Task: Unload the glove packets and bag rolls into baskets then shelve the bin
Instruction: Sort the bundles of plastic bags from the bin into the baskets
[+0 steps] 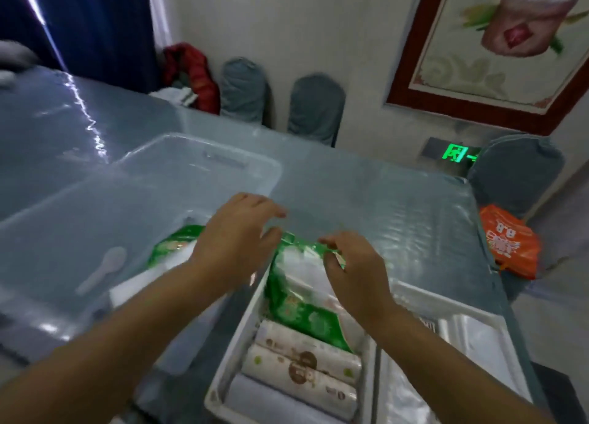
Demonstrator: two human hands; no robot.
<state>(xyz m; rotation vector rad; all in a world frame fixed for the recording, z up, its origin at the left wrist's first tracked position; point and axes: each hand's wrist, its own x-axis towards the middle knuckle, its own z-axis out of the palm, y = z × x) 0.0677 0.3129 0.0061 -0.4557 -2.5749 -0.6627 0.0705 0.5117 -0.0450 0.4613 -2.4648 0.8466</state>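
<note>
You are standing at a long table covered in a glossy grey-blue sheet, which is filling most of the view. On its left half a large clear plastic bin is sitting, its far rim reaching toward the middle of the table. Near you, just right of the bin, a white basket is lying lengthwise, and a second white basket is lying beside it on the right, holding clear plastic-wrapped items that are too blurred to identify.

Inside the bin, a green glove packet is lying at the right end, with a white plastic spoon to its left on the bin floor.

In the near end of the first basket, bag rolls with brown printed wrappers are lying side by side. At the far end of that basket, a second green glove packet is leaning over the rolls, its top edge raised above the basket's far end.

Your right hand is pinching that packet's top right corner between thumb and fingers. Your left hand is hovering over the bin's right wall with fingers spread wide and curved, its fingertips near the packet's top left corner; contact there is unclear.

Far off, covered chairs are standing along the wall.
</note>
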